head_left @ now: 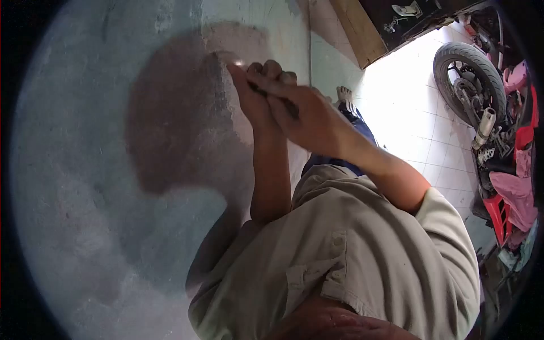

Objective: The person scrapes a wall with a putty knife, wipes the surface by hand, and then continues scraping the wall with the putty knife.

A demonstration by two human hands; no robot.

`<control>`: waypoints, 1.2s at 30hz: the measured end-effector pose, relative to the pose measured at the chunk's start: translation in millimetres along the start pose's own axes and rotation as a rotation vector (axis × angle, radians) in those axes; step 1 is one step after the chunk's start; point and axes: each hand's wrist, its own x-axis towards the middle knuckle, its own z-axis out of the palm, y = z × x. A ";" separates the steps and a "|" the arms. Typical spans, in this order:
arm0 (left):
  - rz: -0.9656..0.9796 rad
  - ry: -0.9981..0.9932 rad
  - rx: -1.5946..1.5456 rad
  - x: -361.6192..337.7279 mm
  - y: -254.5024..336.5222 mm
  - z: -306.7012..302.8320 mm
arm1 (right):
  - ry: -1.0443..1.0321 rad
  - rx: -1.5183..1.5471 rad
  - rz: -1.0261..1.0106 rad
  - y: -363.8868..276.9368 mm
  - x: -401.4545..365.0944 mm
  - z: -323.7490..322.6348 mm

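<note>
My left hand [253,102] and my right hand [300,107] are brought together in front of me, close to a worn, pale green wall [85,141]. The right hand lies over the left, and the fingers of both are curled closed. A small bright glint shows at the left thumb tip, beside a patch of peeling paint [221,85]. What the hands hold is mostly hidden by the fingers, and I cannot tell its kind. A broad shadow covers the wall around them.
Bare toes [345,95] show on the white tiled floor [419,124]. A wooden piece of furniture [362,34] juts in at the top. To the right are a motorcycle wheel [496,85], a red plastic piece [498,218] and pink cloth [515,190].
</note>
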 end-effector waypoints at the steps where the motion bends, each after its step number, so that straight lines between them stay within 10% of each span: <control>1: 0.002 -0.007 -0.015 -8.9 0.0 3.4 | -0.015 0.023 0.028 -8.5 -7.5 -0.7; 12: 0.073 0.193 0.240 1.0 11.0 12.7 | 0.089 -0.057 -0.106 -0.3 7.7 9.9; 15: 0.024 -0.041 0.022 3.5 11.4 9.8 | -0.052 0.033 0.080 -20.2 5.6 -3.0; 27: 0.067 0.155 0.339 9.8 -8.9 26.5 | 0.161 -0.090 -0.314 47.8 19.0 -0.2; 32: 0.027 0.127 0.922 -36.0 -45.7 -30.7 | 0.013 -0.052 0.194 42.8 -78.7 -40.1; 36: 0.544 0.032 1.642 -77.6 -36.0 -39.1 | 0.105 -0.331 0.311 90.5 -133.1 -45.6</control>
